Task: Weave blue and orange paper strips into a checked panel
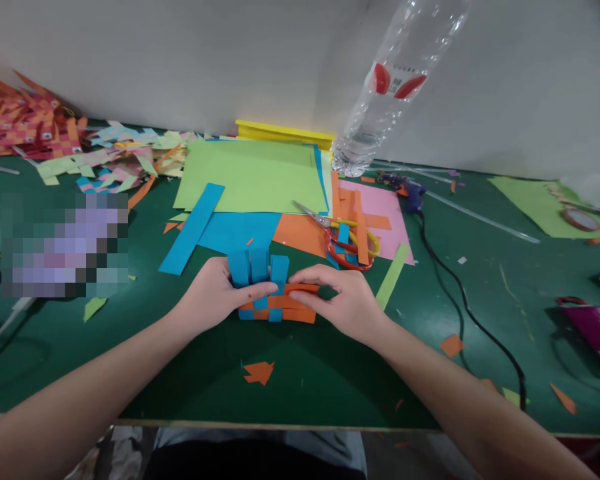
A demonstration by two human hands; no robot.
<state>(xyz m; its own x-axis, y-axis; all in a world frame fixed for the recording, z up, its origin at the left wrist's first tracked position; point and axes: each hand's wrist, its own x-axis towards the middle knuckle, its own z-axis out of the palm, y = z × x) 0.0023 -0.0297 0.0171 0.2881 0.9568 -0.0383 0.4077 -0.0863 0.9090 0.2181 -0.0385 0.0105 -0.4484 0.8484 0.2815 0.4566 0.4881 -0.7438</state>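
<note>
Between my hands is a small weave of blue and orange paper strips (261,313), its blue ends standing up and its orange ends pointing right. My left hand (215,293) is closed on the left side of the weave, the thumb lying across its front. With thumb and fingers, my right hand (347,297) pinches an orange paper strip (300,289) at the weave's right side. Just beyond lie red and yellow scissors (330,243) on paper pieces. A loose blue strip (193,230) rests to the left, partly on a green paper stack (250,175).
A clear plastic bottle (387,93) stands behind the scissors. At right are a glue gun (411,195) with a black cord and a purple packet (593,333). Woven orange-pink paper pieces (35,127) pile up at far left. A blurred-out device (70,250) lies nearer.
</note>
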